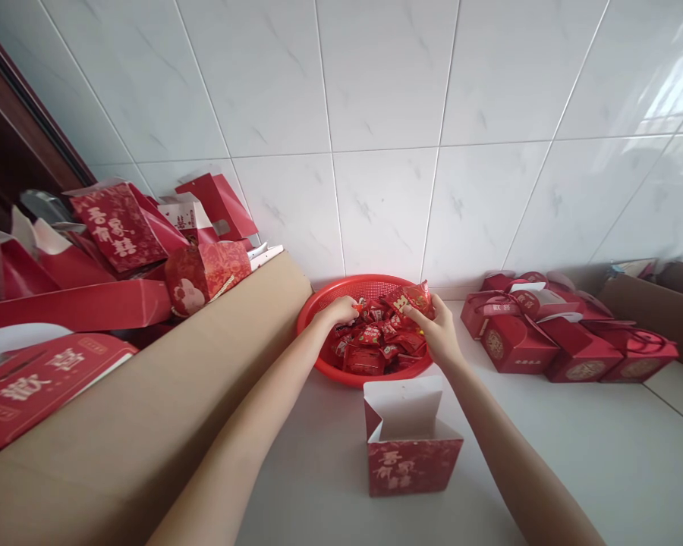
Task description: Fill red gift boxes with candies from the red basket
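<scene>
Small red packets lie heaped in a round red basket, at the centre of the clock taken here. The left hand reaches in at ten o'clock, fingers bent down to the heap; whether it grips anything, I cannot tell. The right hand, at three, pinches a larger packet with gold print between thumb and fingers, over the rim at two. An open box, dark red outside and white inside, stands upright between five and six, its top flaps raised. Closed red boxes cluster at three, with a brown carton beyond them. A long cardboard box runs from nine towards eight, crowded with red paper boxes. Behind, at twelve, rises a tiled wall.
</scene>
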Available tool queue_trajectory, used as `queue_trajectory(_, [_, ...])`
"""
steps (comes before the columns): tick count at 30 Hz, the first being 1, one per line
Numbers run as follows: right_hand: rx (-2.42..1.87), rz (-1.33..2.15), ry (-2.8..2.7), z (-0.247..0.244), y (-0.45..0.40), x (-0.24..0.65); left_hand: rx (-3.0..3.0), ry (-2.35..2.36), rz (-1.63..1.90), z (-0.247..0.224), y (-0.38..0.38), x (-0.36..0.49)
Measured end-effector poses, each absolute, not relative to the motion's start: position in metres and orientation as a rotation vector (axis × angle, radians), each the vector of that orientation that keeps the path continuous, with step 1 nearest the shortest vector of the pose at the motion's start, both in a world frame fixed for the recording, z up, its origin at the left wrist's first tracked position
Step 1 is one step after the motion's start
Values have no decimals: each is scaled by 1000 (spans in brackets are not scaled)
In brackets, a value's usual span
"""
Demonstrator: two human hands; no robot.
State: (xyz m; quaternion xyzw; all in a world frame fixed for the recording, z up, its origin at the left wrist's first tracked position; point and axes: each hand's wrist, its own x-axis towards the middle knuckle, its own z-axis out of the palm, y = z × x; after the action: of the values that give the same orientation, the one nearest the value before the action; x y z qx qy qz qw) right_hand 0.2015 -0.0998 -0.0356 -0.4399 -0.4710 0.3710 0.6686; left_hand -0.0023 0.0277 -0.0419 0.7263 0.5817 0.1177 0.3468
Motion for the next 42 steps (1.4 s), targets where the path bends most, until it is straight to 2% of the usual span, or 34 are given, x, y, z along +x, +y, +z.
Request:
queue_trajectory(18, [-989, 825, -1074, -38, -97, 202, 1924, 1380, 260, -35, 17, 4])
queue_trajectory(29, [-969, 873, -1059, -37, -99, 202, 1806, 1292, 722, -14, 3, 7])
queue_trajectory(35, [-810, 1159, -961, -20, -106, 203, 1517, 962, 1036, 3, -38, 12])
queue_trajectory(42, [-726, 1229, -1010, 9, -131, 206, 1414, 858, 1051, 19, -94, 16])
